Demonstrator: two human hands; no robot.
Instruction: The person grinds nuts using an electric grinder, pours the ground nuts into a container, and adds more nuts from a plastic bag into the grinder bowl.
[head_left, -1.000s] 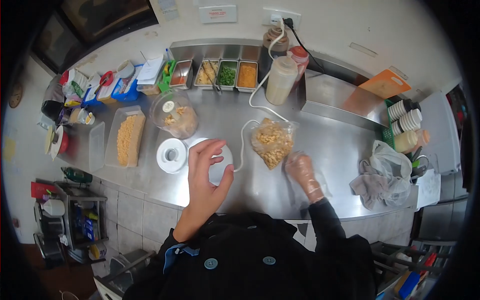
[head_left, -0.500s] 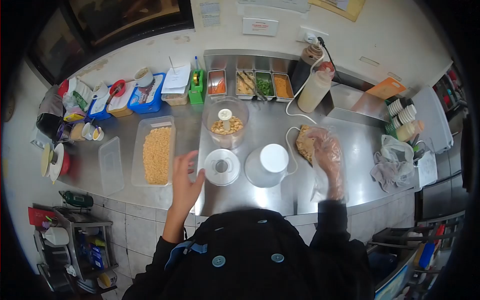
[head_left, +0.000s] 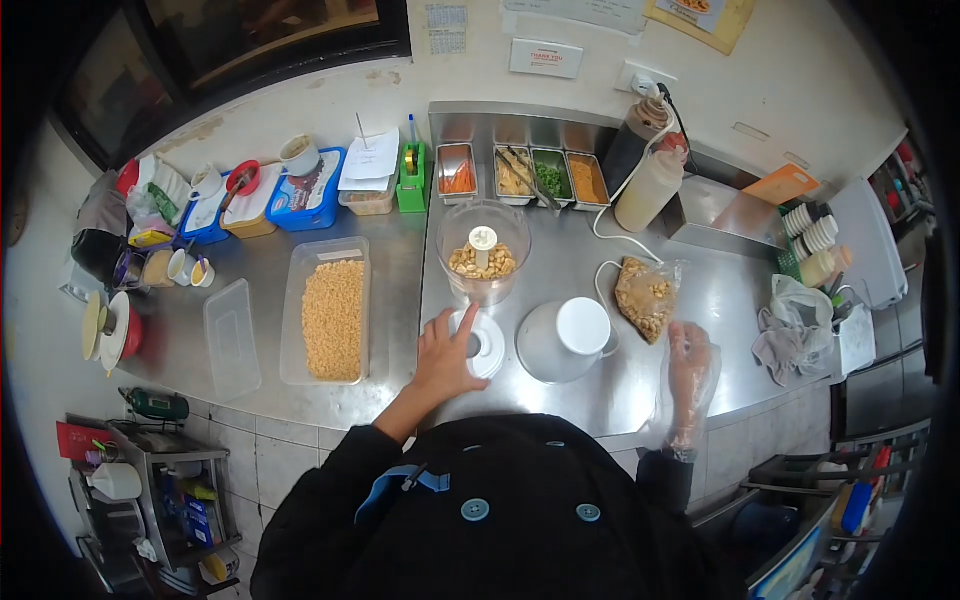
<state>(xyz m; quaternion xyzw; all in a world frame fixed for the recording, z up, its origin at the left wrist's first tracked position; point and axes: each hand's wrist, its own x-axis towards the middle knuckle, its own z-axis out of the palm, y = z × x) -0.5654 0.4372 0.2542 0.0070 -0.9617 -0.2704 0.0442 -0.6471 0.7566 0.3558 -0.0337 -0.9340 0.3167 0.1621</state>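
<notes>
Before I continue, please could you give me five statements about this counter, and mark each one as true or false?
1. The right hand is inside a clear plastic glove, and the left hand is bare. True.
2. The left hand is on the bag of nuts. False: it is at the white lid.
3. The clear bowl has nuts in it. True.
4. The clear bowl is mounted on the white base. False: it stands on the counter, apart from the white base.
5. The green tape dispenser stands to the left of the metal trays. True.
</notes>
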